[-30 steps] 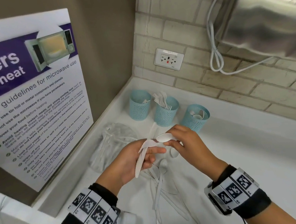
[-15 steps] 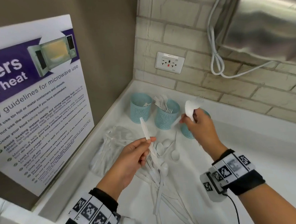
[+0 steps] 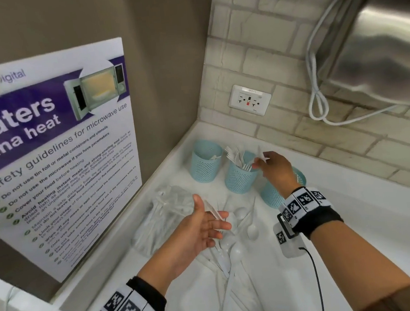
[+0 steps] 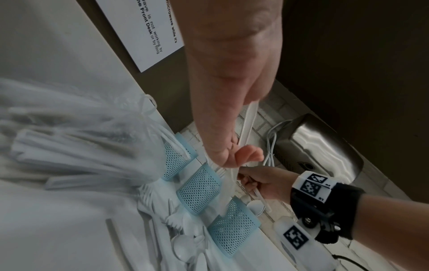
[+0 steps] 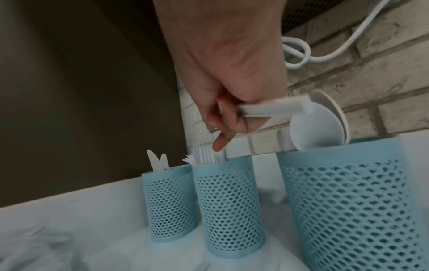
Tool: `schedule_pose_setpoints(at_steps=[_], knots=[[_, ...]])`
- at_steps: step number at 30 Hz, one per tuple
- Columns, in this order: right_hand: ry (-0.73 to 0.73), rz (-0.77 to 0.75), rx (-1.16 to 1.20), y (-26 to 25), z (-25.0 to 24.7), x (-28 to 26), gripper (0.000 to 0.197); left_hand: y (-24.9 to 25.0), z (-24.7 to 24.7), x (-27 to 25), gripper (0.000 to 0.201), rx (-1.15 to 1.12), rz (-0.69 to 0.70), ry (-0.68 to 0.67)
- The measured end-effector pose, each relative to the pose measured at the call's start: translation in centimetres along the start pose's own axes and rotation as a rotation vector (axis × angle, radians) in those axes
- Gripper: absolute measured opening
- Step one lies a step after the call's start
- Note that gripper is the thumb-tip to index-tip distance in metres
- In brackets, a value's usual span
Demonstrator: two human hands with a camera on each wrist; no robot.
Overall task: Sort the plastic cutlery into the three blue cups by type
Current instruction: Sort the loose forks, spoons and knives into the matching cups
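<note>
A white counter [image 3: 355, 216] meets a pale brick wall [image 3: 275, 35] — socket [image 3: 249, 100], steel appliance [image 3: 378, 63] — beside a microwave-safety poster [image 3: 56, 157].

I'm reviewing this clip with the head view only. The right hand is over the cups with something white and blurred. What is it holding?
Observer: In the right wrist view, the right hand grips a white spoon by its handle, with the bowl down at the rim of the right cup.
Operator: Is anything in that cup yet?
Observer: Yes, another spoon bowl stands just behind the held one.
Operator: And the left cup?
Observer: Two knife tips stick up out of the left cup.
</note>
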State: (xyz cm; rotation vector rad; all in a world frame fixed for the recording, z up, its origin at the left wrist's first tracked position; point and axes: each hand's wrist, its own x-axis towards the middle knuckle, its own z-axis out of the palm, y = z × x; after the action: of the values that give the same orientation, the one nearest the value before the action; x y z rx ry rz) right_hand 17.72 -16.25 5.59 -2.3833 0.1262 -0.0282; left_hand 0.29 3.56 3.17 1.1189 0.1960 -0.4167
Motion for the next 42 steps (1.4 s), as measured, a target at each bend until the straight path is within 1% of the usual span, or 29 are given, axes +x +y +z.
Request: schedule_pose_setpoints(at_steps=[1, 2, 3, 4, 5, 6, 7, 8, 10, 11, 12, 14, 16, 17, 18, 22, 24, 27, 30, 32, 33, 36, 37, 39, 42], knots=[[0.0, -0.009, 0.001, -0.1, -0.1, -0.3, 0.034, 0.1, 0.0, 0.0, 0.083, -0.032, -0.009, -0.004], [0.018, -0.021, 0.017, -0.2, -0.2, -0.8, 0.035, 0.2, 0.0, 0.0, 0.079, -0.046, -0.003, -0.002], [0.054, -0.037, 0.056, -0.4, -0.4, -1.4, 0.037, 0.2, 0.1, 0.0, 0.068, -0.045, 0.016, 0.007], [0.094, -0.055, 0.097, -0.6, -0.5, -2.1, 0.04, 0.1, 0.2, -0.1, 0.051, -0.029, 0.046, 0.024], [0.126, -0.085, 0.117, -1.1, -0.6, -3.0, 0.042, -0.1, 0.3, -0.2, 0.032, 0.012, 0.081, 0.04], [0.131, -0.115, 0.113, -1.5, -0.6, -3.8, 0.04, -0.3, 0.3, -0.2, 0.019, 0.081, 0.114, 0.053], [0.095, -0.142, 0.119, -1.8, -0.5, -4.6, 0.035, -0.5, 0.3, -0.1, 0.017, 0.167, 0.146, 0.059], [0.005, -0.14, 0.148, -2.1, -0.5, -5.4, 0.034, -0.7, 0.4, -0.1, 0.018, 0.252, 0.174, 0.055], [-0.276, -0.08, 0.204, -2.7, -0.2, -6.9, 0.046, -0.9, 0.6, -0.2, 0.019, 0.379, 0.225, 0.052], [-0.386, -0.059, 0.225, -2.9, -0.1, -7.5, 0.048, -1.0, 0.7, -0.2, 0.019, 0.424, 0.243, 0.055], [-0.447, -0.053, 0.254, -3.0, 0.0, -7.8, 0.046, -1.0, 0.8, -0.2, 0.02, 0.451, 0.258, 0.064], [-0.479, -0.064, 0.318, -3.4, 0.0, -7.9, 0.036, -0.9, 0.8, -0.2, 0.02, 0.481, 0.287, 0.088], [-0.436, -0.091, 0.332, -4.0, -0.3, -7.6, 0.034, -0.8, 0.6, -0.3, 0.019, 0.48, 0.312, 0.111], [-0.38, -0.104, 0.347, -4.2, -0.5, -7.4, 0.033, -0.8, 0.4, -0.3, 0.018, 0.462, 0.32, 0.116], [-0.301, -0.105, 0.395, -4.5, -0.8, -7.0, 0.031, -0.7, 0.3, -0.2, 0.016, 0.434, 0.326, 0.125], [0.071, -0.105, 0.71, -5.5, -2.1, -4.9, 0.023, -0.6, -0.3, -0.2, 0.013, 0.346, 0.317, 0.213], [0.167, -0.109, 0.722, -5.6, -1.9, -3.8, 0.021, -0.6, -0.6, -0.2, 0.013, 0.336, 0.305, 0.225], [0.164, -0.144, 0.579, -5.3, 0.1, -2.8, 0.025, -0.8, -0.5, -0.1, 0.012, 0.348, 0.29, 0.216], [0.054, -0.163, 0.43, -5.2, 2.3, -2.4, 0.025, -0.9, -0.3, -0.1, 0.012, 0.37, 0.279, 0.205], [-0.007, -0.161, 0.37, -5.2, 3.2, -2.3, 0.028, -1.0, -0.4, -0.2, 0.012, 0.376, 0.272, 0.204], [-0.039, -0.158, 0.354, -5.1, 3.4, -2.2, 0.035, -1.0, -0.4, -0.2, 0.012, 0.377, 0.268, 0.206], [-0.104, -0.154, 0.383, -5.0, 3.0, -2.4, 0.065, -0.9, -0.6, -0.3, 0.012, 0.377, 0.255, 0.205], [-0.114, -0.144, 0.412, -5.0, 2.6, -2.5, 0.066, -0.9, -0.6, -0.2, 0.012, 0.379, 0.254, 0.203], [-0.096, -0.123, 0.489, -4.7, 1.4, -2.6, 0.049, -1.0, -0.5, -0.2, 0.012, 0.383, 0.246, 0.197], [0.042, -0.18, 0.564, -3.4, -0.8, -2.3, 0.029, -1.2, -0.1, -0.3, 0.012, 0.394, 0.225, 0.175]])
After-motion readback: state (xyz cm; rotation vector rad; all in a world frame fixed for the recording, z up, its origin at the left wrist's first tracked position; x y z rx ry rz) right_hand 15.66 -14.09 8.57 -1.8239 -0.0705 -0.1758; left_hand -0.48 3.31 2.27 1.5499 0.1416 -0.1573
